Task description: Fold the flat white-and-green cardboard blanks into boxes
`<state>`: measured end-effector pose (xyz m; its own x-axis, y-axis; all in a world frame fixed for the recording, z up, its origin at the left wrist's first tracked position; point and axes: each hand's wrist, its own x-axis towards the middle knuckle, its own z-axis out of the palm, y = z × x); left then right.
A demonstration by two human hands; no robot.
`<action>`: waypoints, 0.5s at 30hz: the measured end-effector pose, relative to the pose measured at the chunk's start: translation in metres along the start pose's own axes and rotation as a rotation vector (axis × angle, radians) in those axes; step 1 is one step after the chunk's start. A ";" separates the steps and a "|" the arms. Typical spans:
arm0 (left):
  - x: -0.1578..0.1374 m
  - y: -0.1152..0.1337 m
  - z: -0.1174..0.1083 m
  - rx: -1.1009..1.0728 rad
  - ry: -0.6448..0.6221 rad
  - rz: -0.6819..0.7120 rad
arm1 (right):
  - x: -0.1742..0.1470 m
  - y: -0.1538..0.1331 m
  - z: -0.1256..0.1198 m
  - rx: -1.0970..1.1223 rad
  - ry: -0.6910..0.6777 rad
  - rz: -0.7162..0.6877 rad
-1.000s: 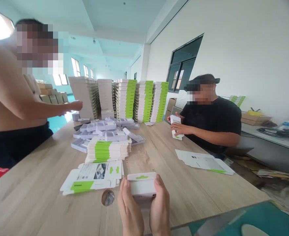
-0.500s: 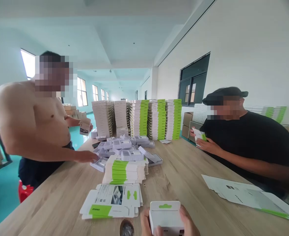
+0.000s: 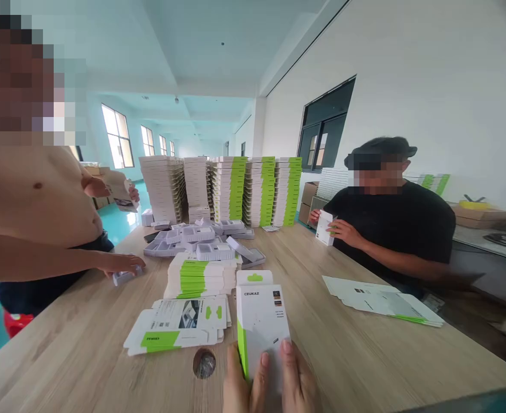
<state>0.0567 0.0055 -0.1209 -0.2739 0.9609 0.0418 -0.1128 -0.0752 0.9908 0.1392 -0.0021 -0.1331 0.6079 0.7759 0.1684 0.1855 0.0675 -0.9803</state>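
Observation:
A white and green packaging box with a hang tab stands tilted in front of me, its printed face toward me. My left hand grips its lower left side, with the thumb on the front. On the lower right, my right hand holds the same box, thumb pressed to the printed face. Just left of the box lie flat unfolded cartons, white with green panels. Behind these is a fanned stack of folded cartons. The box's bottom end is hidden by my hands.
White plastic trays are heaped mid-table before tall stacks of boxes. On the left a co-worker's hand touches a tray; at right another co-worker's hands hold a small box. More flat cartons and a table hole are nearby.
The box has turned from its end view to show its long printed face, raised higher between my hands. The left co-worker's hand has drawn a tray away from the heap. My view has shifted.

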 end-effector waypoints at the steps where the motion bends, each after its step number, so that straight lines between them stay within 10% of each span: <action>1: -0.004 -0.005 0.001 0.055 -0.007 -0.025 | 0.001 0.001 0.000 0.002 -0.012 0.012; 9: 0.000 -0.019 -0.012 0.429 -0.101 0.064 | 0.026 0.004 -0.013 -0.037 -0.120 0.042; 15: 0.070 -0.010 -0.106 0.924 -0.124 0.269 | 0.136 -0.021 -0.038 -0.450 -0.135 0.102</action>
<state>-0.0629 0.0452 -0.1418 -0.0723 0.9674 0.2427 0.7480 -0.1084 0.6548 0.2470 0.0785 -0.0856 0.5403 0.8409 0.0301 0.4645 -0.2682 -0.8440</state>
